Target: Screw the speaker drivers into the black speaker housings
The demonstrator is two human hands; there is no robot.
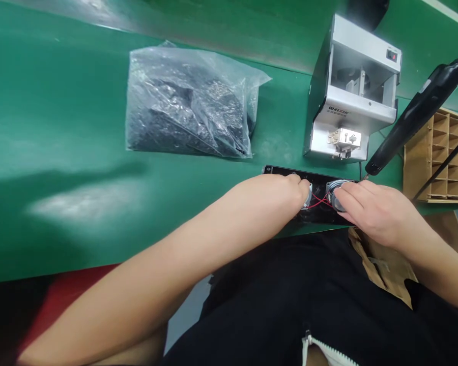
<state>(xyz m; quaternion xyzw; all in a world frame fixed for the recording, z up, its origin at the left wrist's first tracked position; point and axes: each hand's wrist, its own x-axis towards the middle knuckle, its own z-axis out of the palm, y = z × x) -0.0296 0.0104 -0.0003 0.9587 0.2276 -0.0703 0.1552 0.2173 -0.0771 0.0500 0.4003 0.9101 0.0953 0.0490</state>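
Black speaker panel [275,170], lying flat on the near edge of a green bench mat [61,101], with both hands on it. Largest things first. Silver screw feeder [351,86], marked WEIXIN, stands on the mat beyond the panel, its front tray just short of the panel's far edge. Clear plastic bag [187,101] of dark, glinting parts lies to the left of the feeder. Black electric screwdriver [416,112] hangs tilted at right, held by neither hand, its tip just beside the panel's right end. Wooden compartment rack [438,157] sits at far right. Brown paper [381,269] lies over the person's dark clothing below the bench edge.

On the panel: two round metal speakers side by side, mostly covered by the hands. Left hand [290,195] is curled closed, fingers down on the left speaker [307,198]. Right hand [370,213] is half open, fingers arched over and holding the right speaker [334,195]. How hard either presses, cannot tell. Thin red wires [318,201] run across the gap between the speakers. Their ends are too small to read.
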